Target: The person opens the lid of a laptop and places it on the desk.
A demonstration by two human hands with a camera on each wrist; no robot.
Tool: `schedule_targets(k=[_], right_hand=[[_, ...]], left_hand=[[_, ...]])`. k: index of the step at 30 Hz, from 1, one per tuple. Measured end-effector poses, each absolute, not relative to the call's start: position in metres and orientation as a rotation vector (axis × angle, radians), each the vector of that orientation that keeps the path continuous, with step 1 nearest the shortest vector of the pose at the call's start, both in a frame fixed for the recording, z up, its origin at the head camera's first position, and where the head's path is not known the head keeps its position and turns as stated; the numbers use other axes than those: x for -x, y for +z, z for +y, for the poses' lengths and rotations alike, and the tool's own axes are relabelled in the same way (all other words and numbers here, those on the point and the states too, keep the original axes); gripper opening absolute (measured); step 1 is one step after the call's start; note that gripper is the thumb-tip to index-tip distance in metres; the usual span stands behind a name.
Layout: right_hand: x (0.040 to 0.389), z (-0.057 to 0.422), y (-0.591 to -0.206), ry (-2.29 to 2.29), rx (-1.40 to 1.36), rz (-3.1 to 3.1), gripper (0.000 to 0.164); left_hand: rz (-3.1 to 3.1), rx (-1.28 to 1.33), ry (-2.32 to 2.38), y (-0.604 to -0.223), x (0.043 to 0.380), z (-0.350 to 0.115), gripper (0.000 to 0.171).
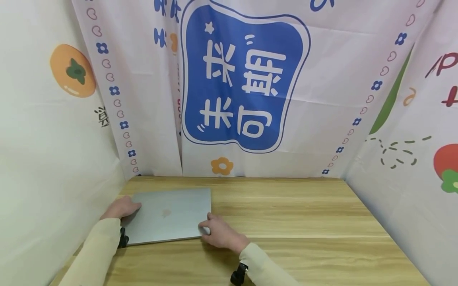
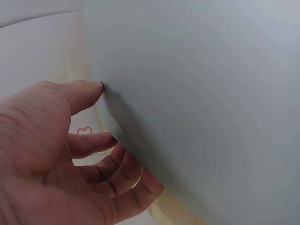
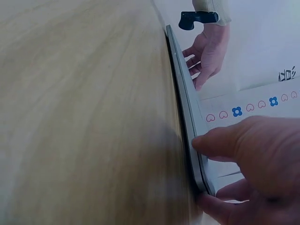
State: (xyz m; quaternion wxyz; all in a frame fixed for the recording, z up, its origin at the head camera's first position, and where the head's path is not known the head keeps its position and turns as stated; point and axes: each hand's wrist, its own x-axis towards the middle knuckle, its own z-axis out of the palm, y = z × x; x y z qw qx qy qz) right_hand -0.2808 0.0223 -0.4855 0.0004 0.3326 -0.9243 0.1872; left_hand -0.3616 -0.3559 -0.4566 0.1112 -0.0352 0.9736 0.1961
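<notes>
A closed silver laptop (image 1: 168, 220) with a pale logo on its lid lies on the wooden table, towards the left. At its left edge, my left hand (image 1: 121, 207) holds it; in the left wrist view the thumb (image 2: 84, 93) touches the lid's rim and the curled fingers reach to the edge below. My right hand (image 1: 222, 233) grips the front right corner. In the right wrist view, the right thumb (image 3: 218, 143) presses the laptop's front edge (image 3: 187, 103), while the other fingers are around the corner at the side, their tips partly hidden.
The wooden table (image 1: 286, 214) extends to the right of the laptop. White printed cloth (image 1: 336, 119) hangs behind it, with more cloth along the left and right sides. A black wrist camera (image 1: 239, 274) sits on the right sleeve, another on the left.
</notes>
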Motion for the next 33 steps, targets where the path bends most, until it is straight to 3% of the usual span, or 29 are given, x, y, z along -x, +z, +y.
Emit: schedule_targets(k=[3, 10, 21, 27, 33], right_hand=[[0.282, 0.023, -0.484, 0.563, -1.079, -2.894, 0.036], [0.282, 0.025, -0.484, 0.468, -1.188, -2.846, 0.033], [0.289, 0.039, -0.488, 0.864, -0.917, -2.903, 0.038], [0.291, 0.043, -0.489, 0.854, -0.828, -2.903, 0.039], [0.289, 0.046, -0.486, 0.710, -0.895, -2.902, 0.027]], left_hand=[[2.866, 0.096, 0.560, -0.458, 0.361, -0.355, 0.069], [2.880, 0.108, 0.536, -0.457, 0.358, -0.352, 0.066], [2.841, 0.097, 0.609, -0.452, 0.359, -0.338, 0.069], [2.808, 0.101, 0.630, -0.449, 0.359, -0.331, 0.070], [2.782, 0.124, 0.646, -0.451, 0.359, -0.326, 0.072]])
